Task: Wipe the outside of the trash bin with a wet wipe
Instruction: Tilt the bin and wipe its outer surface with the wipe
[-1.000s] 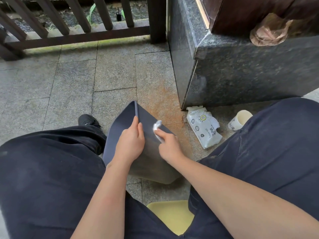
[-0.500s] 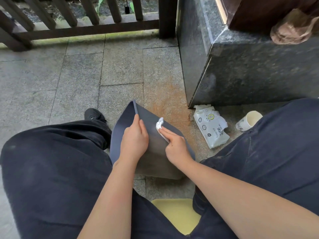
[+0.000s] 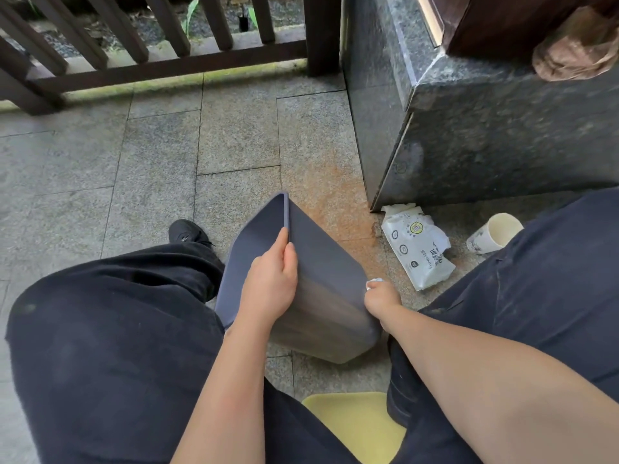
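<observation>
soft daylight, wide-angle edge warp

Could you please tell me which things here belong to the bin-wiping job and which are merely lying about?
Part of the job: trash bin, gripped by the left hand; wet wipe, held by the right hand at the bin's right edge; pack of wet wipes.
Lying about: paper cup; crumpled brown bag; yellow pad.
</observation>
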{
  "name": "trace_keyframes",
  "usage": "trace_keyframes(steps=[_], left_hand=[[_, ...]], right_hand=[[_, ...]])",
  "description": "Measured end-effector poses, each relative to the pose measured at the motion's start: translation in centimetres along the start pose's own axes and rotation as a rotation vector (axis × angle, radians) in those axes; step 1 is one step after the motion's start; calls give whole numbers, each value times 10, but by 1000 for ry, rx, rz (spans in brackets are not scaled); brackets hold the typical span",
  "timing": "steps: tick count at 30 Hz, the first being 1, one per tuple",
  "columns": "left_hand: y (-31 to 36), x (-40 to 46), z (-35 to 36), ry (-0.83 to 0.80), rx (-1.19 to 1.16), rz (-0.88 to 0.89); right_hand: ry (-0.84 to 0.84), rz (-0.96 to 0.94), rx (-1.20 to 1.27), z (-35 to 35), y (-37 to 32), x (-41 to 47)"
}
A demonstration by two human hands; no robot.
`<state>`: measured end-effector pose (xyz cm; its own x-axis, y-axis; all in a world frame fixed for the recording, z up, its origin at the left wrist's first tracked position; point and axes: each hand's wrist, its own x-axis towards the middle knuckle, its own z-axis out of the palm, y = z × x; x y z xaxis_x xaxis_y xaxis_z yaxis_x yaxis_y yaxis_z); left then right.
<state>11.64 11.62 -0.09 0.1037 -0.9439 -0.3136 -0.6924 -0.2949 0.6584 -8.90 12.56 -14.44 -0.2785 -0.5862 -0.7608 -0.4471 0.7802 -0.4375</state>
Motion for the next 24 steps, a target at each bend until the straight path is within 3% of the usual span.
trace_keyframes(steps=[19, 24], left_hand=[[-12, 10, -2, 53, -68, 3], [-13, 18, -5, 102, -68, -5]], right_hand=[[-85, -14, 107, 3, -32, 53], [-122, -155, 27, 8, -65, 45]])
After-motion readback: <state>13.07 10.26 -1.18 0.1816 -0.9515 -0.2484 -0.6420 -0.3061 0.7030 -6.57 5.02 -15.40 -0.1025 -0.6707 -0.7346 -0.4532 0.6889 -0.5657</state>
